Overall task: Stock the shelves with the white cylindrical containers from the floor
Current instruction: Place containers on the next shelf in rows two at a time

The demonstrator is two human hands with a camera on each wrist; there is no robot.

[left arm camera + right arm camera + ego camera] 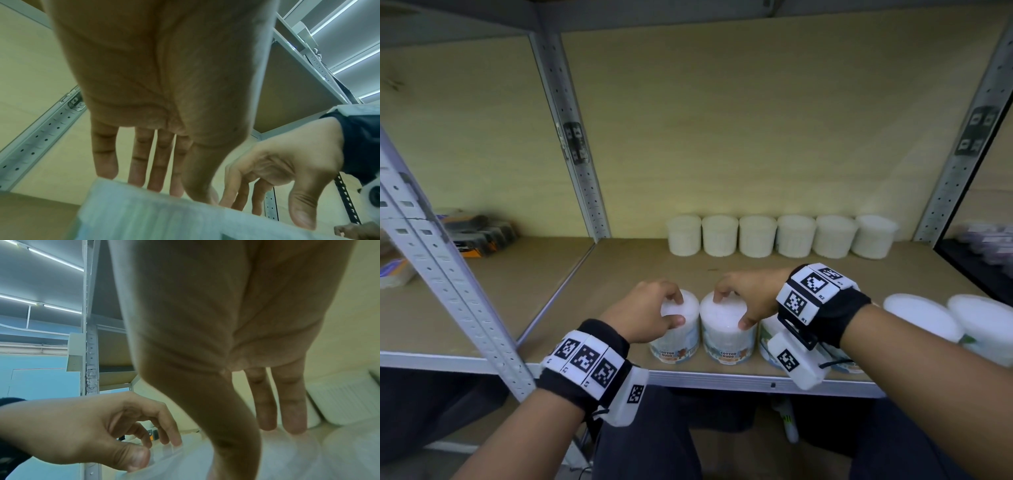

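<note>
Both hands sitting on cotton bud tubs at the shelf's (619, 263) front edge

Head: left hand (647, 313) is gripping the left tub's (675, 337) lid, right hand (748, 296) gripping the neighbouring tub (727, 337) (touching side by side). Wrist views: fingers are curling down around the lids.

On the neighbouring shelf bay at the left lie dark flat packs with orange labels (482, 236), stacked one over another near the back wall. In front of them, at the left edge, sits a pale bundle with a blue and orange print (395, 274); it is too blurred to tell what it is. A grey perforated metal upright (571, 137) divides the two bays, and it carries a black and white marker tag (577, 142). At the far right, some purple packets (993, 240) rest on a dark surface. Long ceiling lights (55, 260) shine above.
</note>
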